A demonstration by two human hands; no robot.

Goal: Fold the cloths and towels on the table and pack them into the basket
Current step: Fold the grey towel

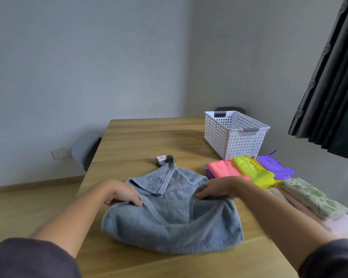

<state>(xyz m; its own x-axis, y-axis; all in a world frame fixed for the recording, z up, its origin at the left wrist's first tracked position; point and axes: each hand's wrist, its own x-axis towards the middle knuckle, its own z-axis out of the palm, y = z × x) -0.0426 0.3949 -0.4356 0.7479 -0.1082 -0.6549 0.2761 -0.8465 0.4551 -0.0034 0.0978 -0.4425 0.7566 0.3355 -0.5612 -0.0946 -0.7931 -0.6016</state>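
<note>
A blue-grey towel (173, 221) lies rumpled on the wooden table (145, 137) in front of me, one corner with a tag pointing away. My left hand (121, 194) grips its left edge, fingers curled over the hem. My right hand (217, 189) grips a fold on its right side. Folded pink (221, 169), yellow (251, 169) and purple (273, 165) cloths lie in a row to the right. A green patterned towel (311, 199) rests on pale pink ones (338, 225). The white perforated basket (235, 135) stands behind the cloths; no cloth shows inside it.
A grey chair (84, 149) stands at the table's left side and a dark chair back (231, 109) shows behind the basket. A dark curtain (333, 87) hangs at the right. A wall socket (60, 153) sits low on the left wall.
</note>
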